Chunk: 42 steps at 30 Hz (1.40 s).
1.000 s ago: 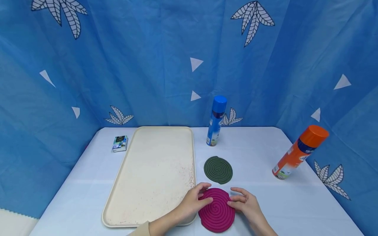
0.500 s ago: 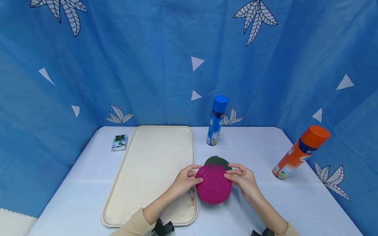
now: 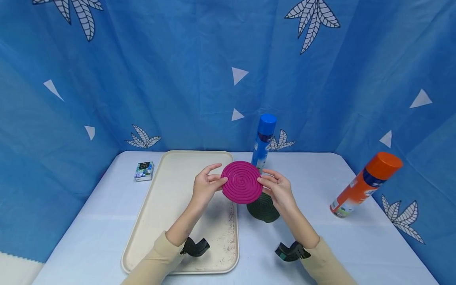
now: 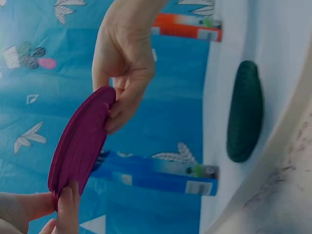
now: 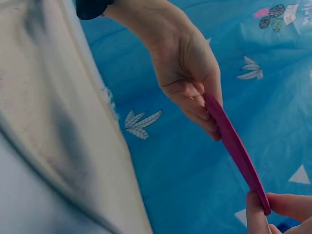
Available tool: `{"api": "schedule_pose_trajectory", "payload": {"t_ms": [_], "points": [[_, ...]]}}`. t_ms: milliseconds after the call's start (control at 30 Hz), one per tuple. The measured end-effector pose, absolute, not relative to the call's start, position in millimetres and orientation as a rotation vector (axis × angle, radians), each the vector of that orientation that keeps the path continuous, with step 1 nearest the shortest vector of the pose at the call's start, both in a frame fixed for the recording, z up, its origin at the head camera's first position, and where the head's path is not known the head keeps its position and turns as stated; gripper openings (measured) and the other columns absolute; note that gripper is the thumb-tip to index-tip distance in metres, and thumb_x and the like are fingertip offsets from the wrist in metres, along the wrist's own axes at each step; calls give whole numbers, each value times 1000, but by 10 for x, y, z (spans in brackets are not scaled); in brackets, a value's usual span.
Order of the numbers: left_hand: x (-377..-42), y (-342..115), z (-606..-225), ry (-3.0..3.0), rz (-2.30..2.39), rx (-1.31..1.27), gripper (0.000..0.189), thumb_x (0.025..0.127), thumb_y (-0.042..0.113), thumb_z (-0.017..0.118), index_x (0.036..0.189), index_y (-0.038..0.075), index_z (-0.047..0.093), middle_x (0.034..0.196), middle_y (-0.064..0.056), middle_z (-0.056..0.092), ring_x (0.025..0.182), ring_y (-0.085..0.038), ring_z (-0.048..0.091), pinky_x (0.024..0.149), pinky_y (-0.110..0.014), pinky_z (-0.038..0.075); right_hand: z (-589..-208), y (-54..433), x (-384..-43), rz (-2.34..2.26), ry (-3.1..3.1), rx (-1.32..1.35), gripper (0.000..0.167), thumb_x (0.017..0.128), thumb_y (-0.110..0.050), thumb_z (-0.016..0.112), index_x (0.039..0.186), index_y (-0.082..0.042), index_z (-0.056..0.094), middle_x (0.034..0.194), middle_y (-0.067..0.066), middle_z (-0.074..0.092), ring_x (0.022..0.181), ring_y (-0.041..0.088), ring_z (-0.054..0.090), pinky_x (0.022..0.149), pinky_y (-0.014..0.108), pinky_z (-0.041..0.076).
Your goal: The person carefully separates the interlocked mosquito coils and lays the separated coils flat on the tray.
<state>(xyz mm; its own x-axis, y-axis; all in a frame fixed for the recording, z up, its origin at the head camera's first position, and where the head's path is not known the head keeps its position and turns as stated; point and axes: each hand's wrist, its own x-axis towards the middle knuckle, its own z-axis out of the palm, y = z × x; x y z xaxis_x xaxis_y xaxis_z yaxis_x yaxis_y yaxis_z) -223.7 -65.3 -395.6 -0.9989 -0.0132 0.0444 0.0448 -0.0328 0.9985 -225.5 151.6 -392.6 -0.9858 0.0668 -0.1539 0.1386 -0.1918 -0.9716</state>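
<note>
A round magenta coaster [image 3: 242,183] with a spiral pattern is held up off the table, its face tilted toward the head camera. My left hand [image 3: 206,185] pinches its left edge between thumb and fingers. On the opposite edge, my right hand [image 3: 279,189] grips it the same way. Both wrist views show the magenta coaster [image 4: 80,144] nearly edge-on, a hand at either end. Below it on the table lies a dark green spiral coaster [image 3: 264,209], partly covered in the head view by the magenta one and the right hand.
A cream tray [image 3: 178,166] lies under the left arm. A small patterned box [image 3: 144,171] sits left of it. Behind the hands stands a blue spray can [image 3: 264,138]. An orange spray can [image 3: 367,184] is at the right. Blue curtain [image 3: 199,79] surrounds the table.
Both hands have lifted the magenta coaster off the table and carried it forward and slightly left, past the green coaster toward the tray's right edge.
</note>
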Motion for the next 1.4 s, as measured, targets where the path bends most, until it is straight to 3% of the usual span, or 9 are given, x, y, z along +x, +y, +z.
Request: {"api": "schedule_pose_trajectory", "payload": {"t_ms": [267, 433, 533, 633, 800, 967, 1167, 1400], "points": [[-2252, -786, -3806, -2010, -2262, 36, 42, 85, 3, 68, 125, 10, 58, 78, 1, 70, 73, -6, 71, 72, -23, 60, -3709, 1306, -2287, -2368, 1941, 65, 54, 87, 6, 60, 139, 0, 42, 76, -11, 71, 72, 4, 70, 68, 23, 60], [-2212, -808, -3767, -2076, -2208, -11, 37, 85, 4, 68, 121, 6, 60, 94, -9, 70, 77, -6, 70, 73, -22, 60, -3676, 1279, -2243, -2379, 1929, 55, 56, 87, 6, 60, 139, -5, 43, 79, -9, 71, 73, 5, 70, 70, 23, 60], [-2180, -798, -3762, -2178, -2083, -76, 32, 85, 5, 69, 116, 6, 64, 108, -14, 68, 87, -13, 71, 77, -23, 59, -3668, 1280, -2217, -2409, 1926, 66, 55, 88, 6, 59, 139, -6, 43, 80, -10, 71, 74, 5, 70, 71, 23, 60], [-2144, -761, -3769, -2278, -1933, -191, 28, 85, 7, 70, 113, 5, 67, 121, -15, 62, 105, -23, 66, 88, -30, 57, -3662, 1276, -2201, -2438, 1923, 67, 54, 88, 6, 60, 138, -5, 43, 82, -10, 71, 75, 5, 70, 73, 23, 60], [-2082, -681, -3789, -2355, -1838, -369, 28, 87, 11, 68, 114, 7, 68, 142, -16, 44, 131, -35, 46, 103, -47, 46, -3645, 1252, -2158, -2431, 1890, -21, 54, 90, 3, 58, 140, -6, 40, 94, -10, 69, 84, 5, 70, 78, 22, 59], [-2054, -626, -3800, -2349, -1908, -403, 31, 90, 16, 65, 120, 7, 65, 149, -19, 37, 137, -38, 38, 105, -51, 42, -3619, 1228, -2113, -2468, 1788, -172, 53, 93, -3, 53, 143, -4, 34, 108, -6, 66, 94, 6, 67, 84, 21, 57], [-2030, -582, -3793, -2338, -1969, -430, 34, 91, 18, 63, 123, 7, 60, 146, -18, 41, 132, -40, 45, 101, -48, 46, -3617, 1206, -2089, -2423, 1743, -289, 59, 94, -9, 51, 147, -4, 25, 131, 8, 53, 105, 6, 63, 90, 20, 54], [-2010, -570, -3782, -2334, -1959, -399, 33, 90, 21, 65, 122, 10, 61, 148, -13, 39, 140, -34, 35, 110, -53, 36, -3641, 1193, -2093, -2342, 1781, -388, 62, 95, -14, 51, 149, -6, 22, 147, 21, 37, 110, 5, 60, 91, 22, 54]]}}
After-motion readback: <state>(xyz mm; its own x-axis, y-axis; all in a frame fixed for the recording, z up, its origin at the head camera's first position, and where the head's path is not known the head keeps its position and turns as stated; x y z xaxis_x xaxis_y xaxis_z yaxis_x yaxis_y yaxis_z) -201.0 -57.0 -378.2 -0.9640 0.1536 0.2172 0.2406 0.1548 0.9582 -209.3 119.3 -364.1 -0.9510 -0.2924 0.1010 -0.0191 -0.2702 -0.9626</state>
